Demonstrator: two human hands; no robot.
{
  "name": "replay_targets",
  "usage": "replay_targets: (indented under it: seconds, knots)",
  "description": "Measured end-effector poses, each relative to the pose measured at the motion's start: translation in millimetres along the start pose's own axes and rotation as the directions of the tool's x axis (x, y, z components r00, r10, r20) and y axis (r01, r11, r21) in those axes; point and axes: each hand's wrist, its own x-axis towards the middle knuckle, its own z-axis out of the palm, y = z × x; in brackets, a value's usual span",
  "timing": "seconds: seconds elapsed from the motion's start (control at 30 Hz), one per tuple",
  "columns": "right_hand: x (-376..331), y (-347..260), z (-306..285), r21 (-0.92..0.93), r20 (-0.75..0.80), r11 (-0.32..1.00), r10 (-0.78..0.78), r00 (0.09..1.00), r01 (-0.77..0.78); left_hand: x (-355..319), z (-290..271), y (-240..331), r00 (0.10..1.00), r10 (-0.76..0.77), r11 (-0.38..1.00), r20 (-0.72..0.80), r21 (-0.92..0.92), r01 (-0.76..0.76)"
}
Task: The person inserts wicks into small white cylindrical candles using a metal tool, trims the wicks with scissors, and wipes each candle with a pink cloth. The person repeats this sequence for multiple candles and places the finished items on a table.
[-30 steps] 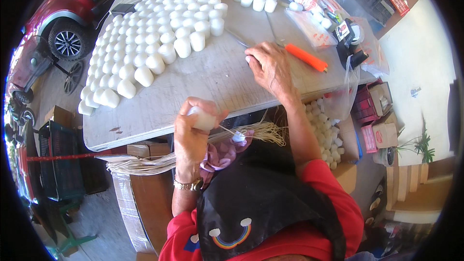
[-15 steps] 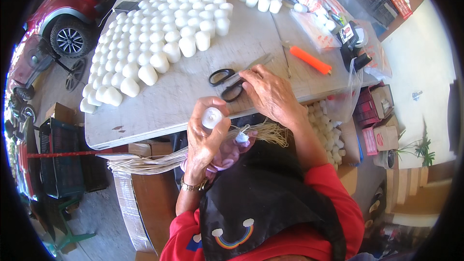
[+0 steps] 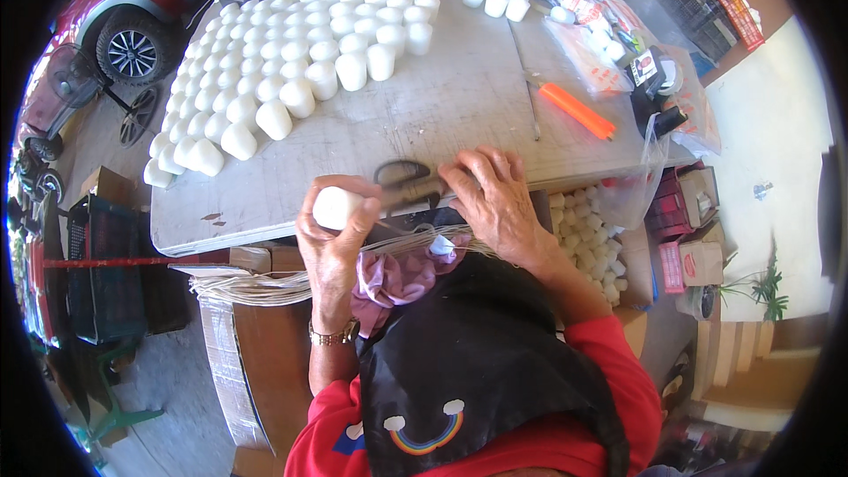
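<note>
Fingers (image 3: 364, 212) of the left hand (image 3: 331, 234) are curled right round a small white candle (image 3: 334, 207), gripping it by the sides with the flat top facing up at the camera, just off the near edge of the grey table (image 3: 442, 115). The right hand (image 3: 495, 199) lies flat, fingers spread and pressing down on the black-handled scissors (image 3: 405, 181), which sit just beyond the left fingertips. It isn't closed around them, more resting on top.

Past the fingers, further up the table, there's a big block of the same white candles (image 3: 291, 53) standing in rows, and off past the right fingers an orange cutter (image 3: 576, 110). Just under both hands, a bundle of pale thin wicks (image 3: 265, 287) lies across a cardboard box, with a bit of purple cloth (image 3: 402, 274) beside the left wrist.

My guess is the candle is light and fairly firm but waxy, so a bit slick and easy to dent or chip. Wrapping it round the sides like that seems the right hold, not squeezing too hard.
</note>
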Motion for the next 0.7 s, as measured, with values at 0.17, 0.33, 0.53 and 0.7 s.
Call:
replay_targets:
  seconds: [0.17,0.33,0.53,0.7]
  knots:
    - [-8,8,9,0.028,-0.128,0.995,-0.091,0.988,0.096,-2,-3,-2,0.999,-0.003,0.991,-0.044,-0.134,-0.003]
    - [10,19,-3,0.548,-0.314,0.829,0.324,0.893,-0.108,-8,4,0,0.999,0.0,0.999,-0.037,-0.035,-0.001]
    - [26,-7,-41,0.932,-0.216,-0.227,0.282,0.935,0.284,-20,31,-7,0.988,0.115,0.965,0.107,0.224,-0.137]
    - [43,-42,-46,0.8,-0.27,-0.5,0.195,0.943,0.333,-26,39,-5,0.971,0.161,0.918,0.174,0.334,-0.212]
